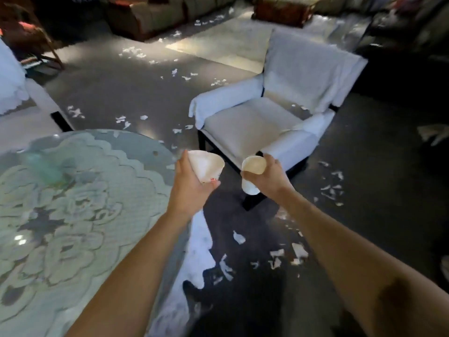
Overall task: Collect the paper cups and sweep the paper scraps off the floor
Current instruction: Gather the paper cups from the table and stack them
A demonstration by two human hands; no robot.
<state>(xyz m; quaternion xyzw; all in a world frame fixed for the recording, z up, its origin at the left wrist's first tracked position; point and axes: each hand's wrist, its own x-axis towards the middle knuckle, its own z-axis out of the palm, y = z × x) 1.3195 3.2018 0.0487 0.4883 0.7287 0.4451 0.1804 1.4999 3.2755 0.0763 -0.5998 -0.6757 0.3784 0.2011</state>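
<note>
The left hand point(192, 183) grips a cup point(206, 166) and the right hand point(269, 177) a second cup point(254, 166), side by side and just apart. Scraps point(277, 254) litter the floor point(364, 147) below and beyond both grips, beside an armchair point(255, 122)

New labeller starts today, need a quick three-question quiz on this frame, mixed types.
1. True or false: the left hand holds a cup.
2. What does the right hand hold? A) a broom B) a second cup C) nothing
3. Fill in: the paper scraps lie on the ____.
Key: 1 true; 2 B; 3 floor.
</note>
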